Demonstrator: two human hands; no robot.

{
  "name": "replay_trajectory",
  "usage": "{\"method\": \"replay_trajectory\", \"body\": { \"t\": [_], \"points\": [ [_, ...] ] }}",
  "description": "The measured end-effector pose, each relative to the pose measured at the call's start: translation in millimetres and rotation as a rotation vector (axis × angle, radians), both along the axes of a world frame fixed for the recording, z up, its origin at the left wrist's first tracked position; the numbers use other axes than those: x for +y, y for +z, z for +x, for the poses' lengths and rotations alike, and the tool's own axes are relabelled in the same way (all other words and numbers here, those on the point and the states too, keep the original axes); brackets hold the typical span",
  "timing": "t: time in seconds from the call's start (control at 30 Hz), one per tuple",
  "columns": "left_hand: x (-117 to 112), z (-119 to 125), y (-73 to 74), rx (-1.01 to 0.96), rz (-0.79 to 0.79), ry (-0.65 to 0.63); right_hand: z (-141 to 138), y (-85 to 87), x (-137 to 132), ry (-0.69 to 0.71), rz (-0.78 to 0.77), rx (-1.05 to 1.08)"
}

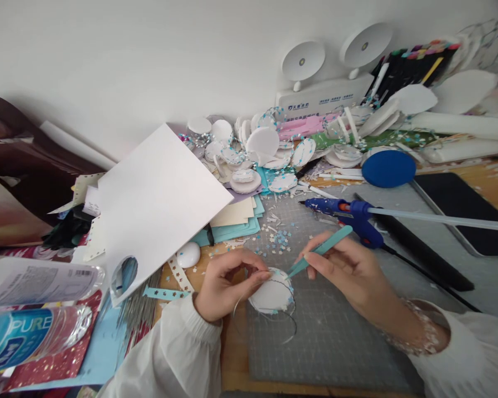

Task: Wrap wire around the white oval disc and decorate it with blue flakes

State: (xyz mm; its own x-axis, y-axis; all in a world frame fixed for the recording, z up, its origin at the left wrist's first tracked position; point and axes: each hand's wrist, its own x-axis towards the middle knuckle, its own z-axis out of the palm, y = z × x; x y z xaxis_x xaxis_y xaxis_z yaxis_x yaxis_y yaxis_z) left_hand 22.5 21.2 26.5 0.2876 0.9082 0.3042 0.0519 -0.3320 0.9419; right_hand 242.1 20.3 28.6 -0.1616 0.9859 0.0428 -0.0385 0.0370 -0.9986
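Observation:
My left hand [236,279] pinches the upper left edge of a white disc [270,294] trimmed with thin dark wire or thread and tiny blue bits. Loose strands trail from the disc's lower edge. In my right hand [348,265] is a pair of teal tweezers [326,247], their tips at the disc's upper right rim. Whether the tips grip anything is too small to tell. The disc is over the left edge of a grey cutting mat [315,348]. Small blue and white star pieces [280,241] lie scattered just beyond my hands.
A blue glue gun [357,215] with a long glue stick lies beyond my right hand, its cord running right. Finished-looking discs [262,142] pile up against the wall. A large white board [161,204] leans at left, near a plastic bottle [37,331]. A dark tablet [468,210] lies at right.

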Motion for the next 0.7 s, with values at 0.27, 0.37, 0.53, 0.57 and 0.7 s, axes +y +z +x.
{"method": "replay_trajectory", "body": {
  "t": [0.27,0.37,0.53,0.57,0.7],
  "points": [
    [0.1,0.1,-0.8,0.002,-0.045,0.004,-0.5,-4.0,5.0,0.009,-0.049,0.004],
    [-0.7,0.0,0.4,-0.022,-0.118,0.042,2.0,-7.9,5.9,-0.048,-0.029,0.049],
    [0.1,0.0,-1.3,-0.032,-0.266,0.122,4.4,-9.2,7.3,-0.194,0.07,0.061],
    [1.0,0.0,-2.3,-0.013,-0.265,0.12,3.7,-7.9,7.2,-0.216,0.093,0.04],
    [5.9,-0.2,-6.1,0.1,-0.149,0.008,-0.8,-1.9,5.8,-0.255,0.231,-0.066]
  ]
}}
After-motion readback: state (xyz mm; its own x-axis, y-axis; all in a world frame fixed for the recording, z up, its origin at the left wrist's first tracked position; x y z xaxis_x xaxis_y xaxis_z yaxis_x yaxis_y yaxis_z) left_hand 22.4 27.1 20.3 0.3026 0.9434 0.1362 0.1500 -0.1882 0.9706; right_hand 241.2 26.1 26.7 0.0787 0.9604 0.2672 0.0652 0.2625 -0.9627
